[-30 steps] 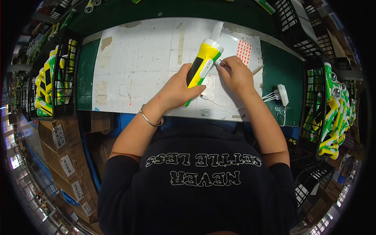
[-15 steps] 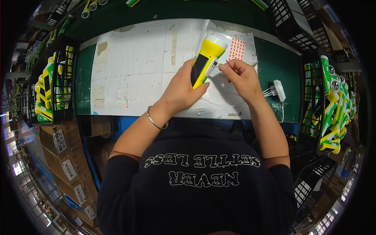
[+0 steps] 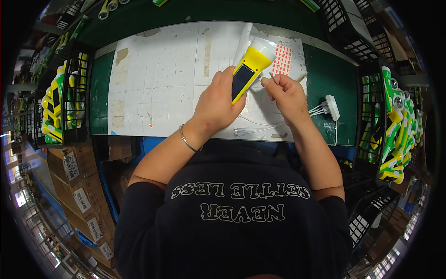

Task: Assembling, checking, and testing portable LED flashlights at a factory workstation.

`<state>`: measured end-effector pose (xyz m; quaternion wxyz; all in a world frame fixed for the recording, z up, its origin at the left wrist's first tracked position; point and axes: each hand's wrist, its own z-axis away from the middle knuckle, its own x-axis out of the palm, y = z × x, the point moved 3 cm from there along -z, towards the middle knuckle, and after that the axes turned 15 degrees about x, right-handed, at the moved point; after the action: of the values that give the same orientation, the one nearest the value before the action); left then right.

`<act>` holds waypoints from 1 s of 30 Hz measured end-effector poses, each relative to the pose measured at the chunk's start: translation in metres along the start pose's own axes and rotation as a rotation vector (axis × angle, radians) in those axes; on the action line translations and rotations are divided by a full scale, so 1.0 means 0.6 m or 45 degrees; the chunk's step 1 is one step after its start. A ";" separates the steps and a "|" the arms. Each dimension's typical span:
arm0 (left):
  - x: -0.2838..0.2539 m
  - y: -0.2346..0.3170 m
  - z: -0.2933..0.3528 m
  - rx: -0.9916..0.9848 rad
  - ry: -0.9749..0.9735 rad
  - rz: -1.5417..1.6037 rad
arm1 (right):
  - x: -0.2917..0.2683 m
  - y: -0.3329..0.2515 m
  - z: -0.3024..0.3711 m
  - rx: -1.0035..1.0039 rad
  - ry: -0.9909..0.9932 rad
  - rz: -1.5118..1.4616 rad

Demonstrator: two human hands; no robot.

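A yellow flashlight (image 3: 256, 58) with a dark solar panel on its body and a clear, pale head tilts up and to the right over the white work sheet. My left hand (image 3: 214, 101) is wrapped round its lower body, the thumb along its right side. Close to the flashlight's right edge, the thumb and forefinger of my right hand (image 3: 290, 96) are pinched together. A thin dark tip shows at those fingers; what they hold is too small to name. White charging cables (image 3: 260, 128) lie on the sheet below the hands.
A white multi-port charger (image 3: 331, 108) stands on the green table to the right. Behind the flashlight lies a sheet of red stickers (image 3: 281, 60). Black baskets of yellow-green flashlights stand at the left (image 3: 74, 100) and right (image 3: 382, 118). Cartons (image 3: 83, 200) are stacked lower left.
The flashlight has turned in my left hand, so its solar panel faces up more and its side switch is hidden. Its head has shifted slightly right. My right hand stays pinched beside it.
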<state>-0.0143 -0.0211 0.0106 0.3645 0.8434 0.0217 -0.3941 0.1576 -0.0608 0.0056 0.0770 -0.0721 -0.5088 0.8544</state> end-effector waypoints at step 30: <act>-0.692 -0.301 0.312 -1.154 0.306 -1.512 | -0.169 -0.206 -0.426 -0.461 0.927 1.578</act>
<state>-0.4805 0.0972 0.1060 0.3971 0.4948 0.6719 -0.3822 0.3155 0.1961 -0.0017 -0.2686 -0.6362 -0.4502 0.5660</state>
